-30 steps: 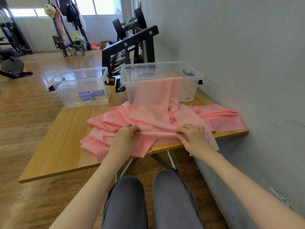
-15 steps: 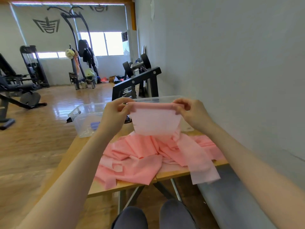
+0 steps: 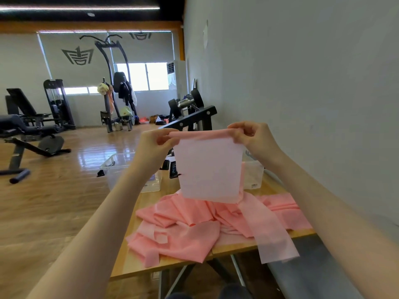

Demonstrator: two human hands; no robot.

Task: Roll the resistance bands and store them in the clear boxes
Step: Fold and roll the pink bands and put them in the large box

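A pink resistance band (image 3: pixel 209 169) hangs upright in the air above the table, its top edge curled into a thin roll. My left hand (image 3: pixel 154 145) pinches the left end of that roll and my right hand (image 3: pixel 253 137) pinches the right end. The band's lower part runs down into a heap of pink bands (image 3: pixel 194 223) spread over the wooden table (image 3: pixel 133 264). Behind my left forearm stands a clear box (image 3: pixel 114 169). A second clear box (image 3: pixel 253 175) shows at the right, mostly hidden by the held band.
A grey wall (image 3: pixel 302 83) runs along the table's right side. A black dumbbell rack (image 3: pixel 192 117) stands behind the boxes. Weight benches (image 3: pixel 28 130) and a machine stand at the left on the wooden floor. One band end (image 3: pixel 278 249) hangs over the table's front edge.
My hands have lifted the band's edge from the table up to chest height and hold it raised. The view has tilted upward, showing more of the room.
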